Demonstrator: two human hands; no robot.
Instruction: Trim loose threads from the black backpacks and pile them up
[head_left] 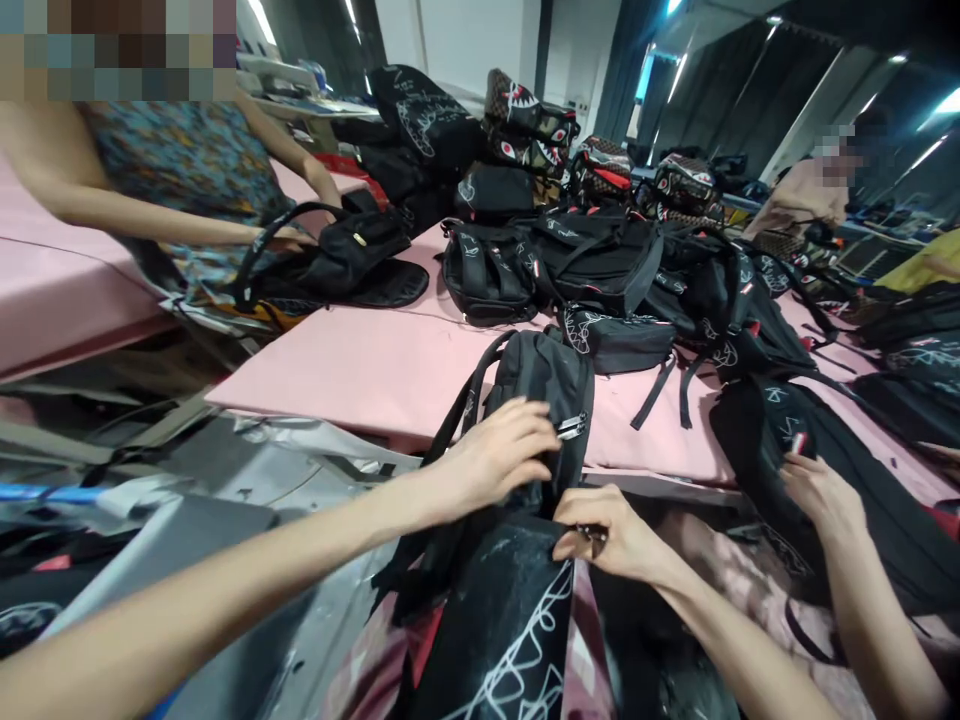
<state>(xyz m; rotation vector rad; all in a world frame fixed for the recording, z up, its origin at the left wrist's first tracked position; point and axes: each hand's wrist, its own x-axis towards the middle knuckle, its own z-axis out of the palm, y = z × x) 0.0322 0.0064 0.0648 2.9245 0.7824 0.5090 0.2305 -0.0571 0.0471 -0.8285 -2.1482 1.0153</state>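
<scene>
A black backpack (536, 375) leans from my lap onto the edge of the pink table. Its lower part, a black panel (499, 610) with white scribbled line drawings, hangs over my lap. My left hand (499, 460) lies across the middle of the backpack, fingers stretched out, close to a pair of silver zip pulls (574, 427). Bent and closed, my right hand (607, 530) is at the panel's right edge. A small dark, shiny piece (595, 537) shows between its fingers; I cannot make out its kind.
Black bags (592, 260) with white drawings crowd the pink table (360, 360). Patterned shark-face bags (525, 125) are piled behind. A co-worker's hand (821, 490) touches a black bag at right. Across the table, another person (187, 190) handles a black backpack (352, 255).
</scene>
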